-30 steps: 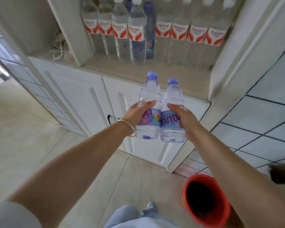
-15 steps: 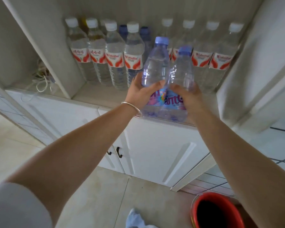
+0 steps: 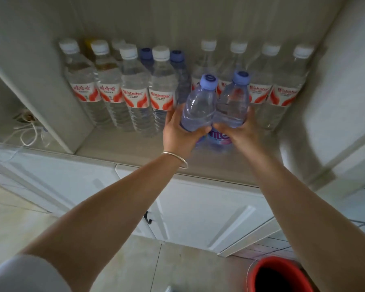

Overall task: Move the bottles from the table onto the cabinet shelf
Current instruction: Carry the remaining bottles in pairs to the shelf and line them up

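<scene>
Left hand [image 3: 180,131] fingers wrapped round the left blue-capped bottle [image 3: 198,108]; right hand [image 3: 240,131] fingers clamp the right blue-capped bottle [image 3: 233,102]. The 2 bottles touch side by side, upright, over the cabinet shelf [image 3: 118,146]; can't tell if their bases are down. Just beyond the fingers: row of red-label bottles [image 3: 133,91], white caps, clear liquid, about 9 visible, blocking the back. 2 more blue caps [image 3: 177,55] behind those. Left of the fingers, past the divider [image 3: 51,102]: loose white cord [image 3: 27,133]. Below the right wrist: red bucket [image 3: 280,275] on the floor.
</scene>
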